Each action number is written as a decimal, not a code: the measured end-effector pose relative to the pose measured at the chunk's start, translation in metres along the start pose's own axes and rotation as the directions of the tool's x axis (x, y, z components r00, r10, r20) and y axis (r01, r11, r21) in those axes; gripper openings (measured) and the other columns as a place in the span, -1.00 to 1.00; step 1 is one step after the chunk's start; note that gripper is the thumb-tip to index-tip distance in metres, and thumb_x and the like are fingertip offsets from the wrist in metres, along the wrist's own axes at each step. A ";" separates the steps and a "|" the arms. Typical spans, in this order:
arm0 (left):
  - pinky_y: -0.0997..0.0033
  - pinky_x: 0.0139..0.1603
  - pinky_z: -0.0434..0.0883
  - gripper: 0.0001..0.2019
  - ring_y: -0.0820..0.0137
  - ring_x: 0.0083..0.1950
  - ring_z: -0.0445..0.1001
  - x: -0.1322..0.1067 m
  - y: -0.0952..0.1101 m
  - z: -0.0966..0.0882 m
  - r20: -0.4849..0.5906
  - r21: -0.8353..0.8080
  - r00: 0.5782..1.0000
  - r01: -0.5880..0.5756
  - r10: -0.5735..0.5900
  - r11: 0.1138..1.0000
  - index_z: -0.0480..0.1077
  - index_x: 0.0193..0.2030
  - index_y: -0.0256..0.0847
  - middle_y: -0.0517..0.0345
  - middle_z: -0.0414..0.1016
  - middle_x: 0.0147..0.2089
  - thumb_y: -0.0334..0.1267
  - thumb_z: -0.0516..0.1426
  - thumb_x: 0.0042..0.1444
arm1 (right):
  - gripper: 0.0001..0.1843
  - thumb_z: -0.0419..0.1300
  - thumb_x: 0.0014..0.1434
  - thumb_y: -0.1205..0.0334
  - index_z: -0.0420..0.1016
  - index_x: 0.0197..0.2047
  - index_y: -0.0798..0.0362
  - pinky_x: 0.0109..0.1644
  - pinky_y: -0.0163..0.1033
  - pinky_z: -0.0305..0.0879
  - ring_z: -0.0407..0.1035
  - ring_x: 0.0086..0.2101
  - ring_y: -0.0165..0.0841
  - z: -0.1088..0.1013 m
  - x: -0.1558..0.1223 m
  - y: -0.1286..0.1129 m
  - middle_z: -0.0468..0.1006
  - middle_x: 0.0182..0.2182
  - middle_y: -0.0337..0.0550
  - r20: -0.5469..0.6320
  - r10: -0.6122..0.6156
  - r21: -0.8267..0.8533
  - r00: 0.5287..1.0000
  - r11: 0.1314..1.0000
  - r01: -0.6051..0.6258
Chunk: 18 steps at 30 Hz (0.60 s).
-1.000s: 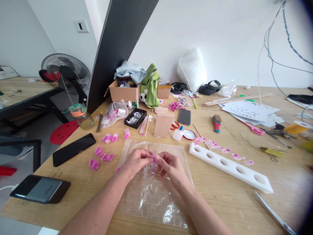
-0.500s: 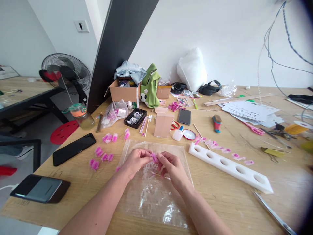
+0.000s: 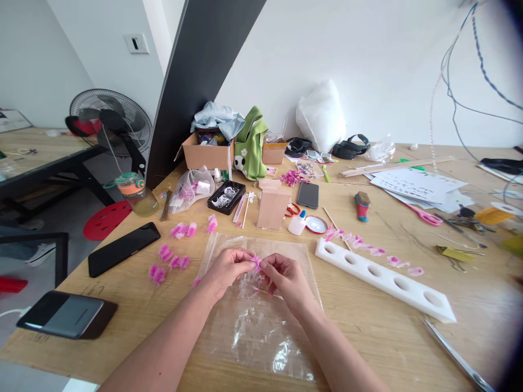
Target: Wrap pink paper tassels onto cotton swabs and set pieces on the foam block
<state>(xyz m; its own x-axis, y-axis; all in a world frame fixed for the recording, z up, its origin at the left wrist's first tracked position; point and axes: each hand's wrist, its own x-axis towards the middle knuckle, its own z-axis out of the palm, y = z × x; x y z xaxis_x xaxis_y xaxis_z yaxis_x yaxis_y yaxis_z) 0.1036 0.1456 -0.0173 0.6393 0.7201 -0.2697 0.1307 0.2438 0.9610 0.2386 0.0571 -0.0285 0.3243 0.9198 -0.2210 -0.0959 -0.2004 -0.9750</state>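
Observation:
Over a clear plastic bag laid flat on the table, both hands meet at a small pink fluffy piece. My left hand pinches its left side between thumb and fingers. The thumb and forefinger of my right hand are closed on its right side. Beneath the fingers, whitish bits lie on the bag, and a thin pale stick shows partly below my right hand. Several pink fluffy pieces lie to the left of the bag. A row of pink petal-like pieces runs along the right.
A white foam holder with round holes lies right of the bag, with metal scissors or tweezers nearer me. Behind stand a wooden block and a glue bottle. A black phone and power bank lie left.
My right thumb and fingers have shifted slightly left, closer to my left fingertips, covering more of the pink piece. Everything on the table stays where it was.

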 end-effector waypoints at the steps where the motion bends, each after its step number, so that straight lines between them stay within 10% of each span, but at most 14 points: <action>1: 0.46 -0.50 0.01 -0.80 0.62 -0.53 0.12 0.000 0.000 0.000 -0.001 -0.008 1.000 -0.001 0.001 1.000 0.49 -0.55 -0.30 0.11 0.45 -0.23 -0.17 0.28 -0.19 | -0.54 0.31 -0.04 -0.18 0.41 -0.46 0.09 -0.62 -0.35 0.23 0.23 -0.65 -0.48 0.000 0.000 0.000 0.38 -0.64 -0.30 0.001 -0.002 0.002 1.000 1.000 0.002; 8: 0.47 -0.52 0.04 -0.66 0.53 -0.52 0.17 0.001 -0.002 -0.001 -0.018 -0.114 1.000 0.004 -0.006 0.993 0.43 -0.53 -0.26 0.21 0.30 -0.53 0.01 0.25 -0.04 | -0.58 0.29 -0.01 -0.13 0.40 -0.46 0.10 -0.62 -0.35 0.23 0.21 -0.64 -0.48 -0.001 0.000 0.001 0.35 -0.64 -0.31 -0.001 -0.029 0.009 1.000 1.000 0.029; 14: 0.47 -0.52 0.10 -0.48 0.48 -0.47 0.26 0.005 -0.006 -0.005 -0.087 -0.021 0.996 -0.026 0.024 0.999 0.50 -0.37 -0.29 0.13 0.39 -0.43 0.23 0.14 0.05 | -0.63 0.28 0.01 -0.08 0.40 -0.47 0.09 -0.60 -0.35 0.25 0.23 -0.63 -0.49 -0.003 -0.001 -0.003 0.37 -0.61 -0.30 0.027 -0.055 0.020 0.998 0.998 0.054; 18: 0.38 -0.28 0.35 -0.51 0.35 -0.24 0.42 0.005 -0.006 -0.007 -0.239 0.237 0.938 -0.194 0.251 0.952 0.46 -0.01 -0.22 0.04 0.46 -0.15 0.15 0.11 0.14 | -0.66 0.27 0.02 -0.04 0.39 -0.48 0.08 -0.60 -0.36 0.23 0.22 -0.64 -0.50 -0.008 -0.001 -0.006 0.36 -0.62 -0.32 0.058 -0.067 0.008 0.996 0.998 0.067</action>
<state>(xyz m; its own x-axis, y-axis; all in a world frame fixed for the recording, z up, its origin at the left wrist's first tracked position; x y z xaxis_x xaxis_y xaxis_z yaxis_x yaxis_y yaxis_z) 0.1007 0.1524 -0.0251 0.4516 0.8918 -0.0267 0.1801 -0.0618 0.9817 0.2468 0.0548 -0.0225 0.2752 0.9491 -0.1535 -0.0812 -0.1361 -0.9874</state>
